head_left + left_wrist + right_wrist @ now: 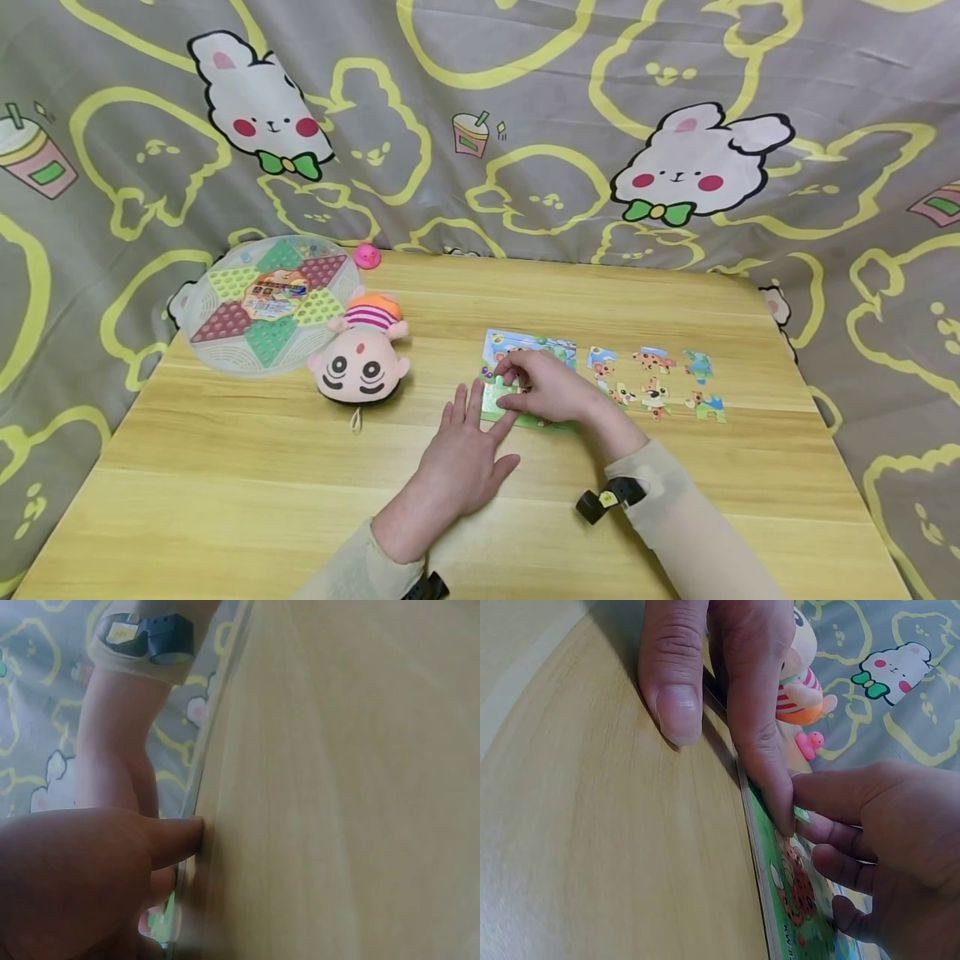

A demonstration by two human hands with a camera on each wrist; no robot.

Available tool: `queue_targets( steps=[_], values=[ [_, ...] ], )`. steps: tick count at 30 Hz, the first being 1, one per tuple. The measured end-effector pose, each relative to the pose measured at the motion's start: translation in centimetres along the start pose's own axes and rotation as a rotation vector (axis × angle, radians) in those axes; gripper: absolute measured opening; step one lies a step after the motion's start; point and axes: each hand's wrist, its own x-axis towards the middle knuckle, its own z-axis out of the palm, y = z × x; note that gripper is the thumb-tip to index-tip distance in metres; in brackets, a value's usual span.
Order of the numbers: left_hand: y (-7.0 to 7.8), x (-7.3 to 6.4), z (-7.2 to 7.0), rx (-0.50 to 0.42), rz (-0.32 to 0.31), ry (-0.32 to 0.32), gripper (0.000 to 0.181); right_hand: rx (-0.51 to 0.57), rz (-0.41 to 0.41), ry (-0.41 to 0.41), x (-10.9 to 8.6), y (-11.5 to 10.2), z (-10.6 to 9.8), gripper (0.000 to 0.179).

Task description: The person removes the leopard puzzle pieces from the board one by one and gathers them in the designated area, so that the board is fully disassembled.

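My left hand (461,458) lies with fingers straight and spread on the table, its fingertips at the near left corner of a jigsaw puzzle board (558,427). My right hand (551,387) reaches over the board and pinches a light green puzzle piece (492,402) between thumb and forefinger at the board's left side. In the right wrist view the left forefinger touches down close to the right fingertips, and the piece is mostly hidden. Most of the board's picture is covered by my right hand. Loose puzzle pieces (656,392) lie right of the board.
To the left, a plush doll (356,367) lies beside a round Chinese checkers board (273,304). Behind the doll is a small pink toy (367,255). A patterned curtain (540,100) hangs along the far side of the wooden table (247,500).
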Motion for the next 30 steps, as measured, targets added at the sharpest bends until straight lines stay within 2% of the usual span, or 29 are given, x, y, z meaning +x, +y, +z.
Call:
queue_targets(
  steps=[10, 18, 25, 30],
  values=[
    [0.09, 0.01, -0.02, -0.007, 0.002, 0.007, 0.067, 0.061, -0.037, 0.01, -0.28, -0.02, -0.3, 0.022],
    [0.11, -0.01, -0.09, -0.002, 0.005, 0.017, 0.067, 0.12, -0.031, 0.069, -0.4, 0.09, -0.27, 0.018],
    [0.07, -0.01, -0.16, -0.025, 0.004, 0.012, 0.068, 0.159, -0.048, 0.089, -0.52, 0.4, -0.23, 0.015],
    [0.05, 0.03, -0.2, -0.034, -0.002, 0.006, 0.068, 0.191, -0.046, 0.121, -0.78, 0.3, -0.53, 0.018]
  ],
)
